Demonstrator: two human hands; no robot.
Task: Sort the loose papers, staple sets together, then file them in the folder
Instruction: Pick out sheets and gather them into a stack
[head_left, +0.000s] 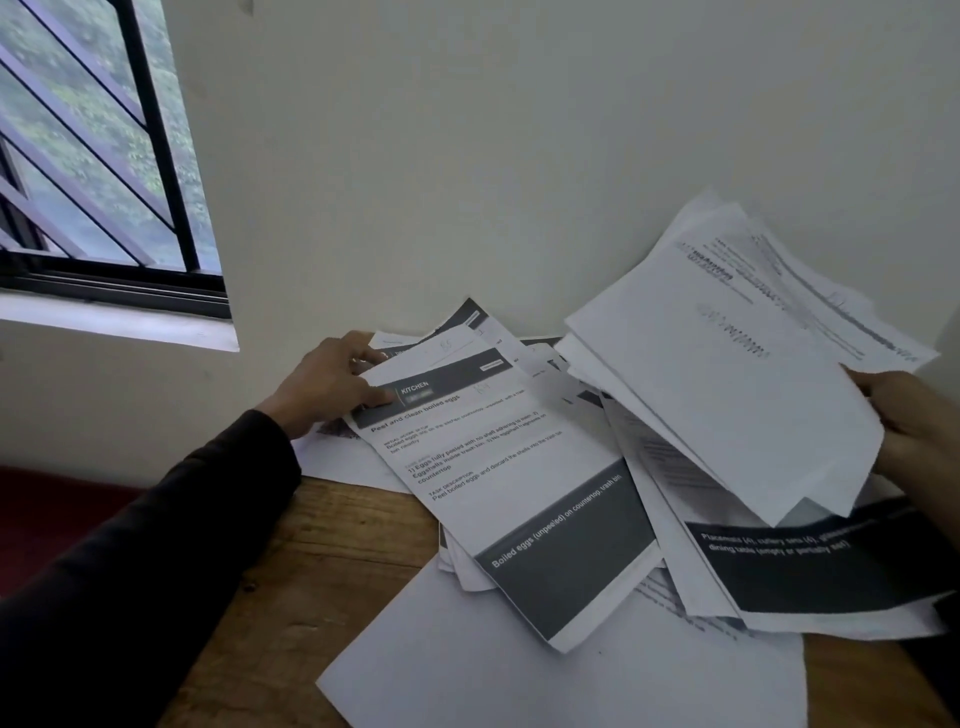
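Loose papers (561, 670) are lying fanned across the wooden table (311, 561); the left hand (327, 387) is pinching the kitchen sheet's (498, 467) corner, the right hand (914, 415) gripping a raised stack (737, 364); better squaring matching headers before stapling, lest pages be slipping

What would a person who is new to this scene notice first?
First, the messy heap of printed papers spread over the wooden table by the wall. The left hand pinches the top corner of a sheet headed "Kitchen", and the right hand holds a raised stack of sheets at the right.
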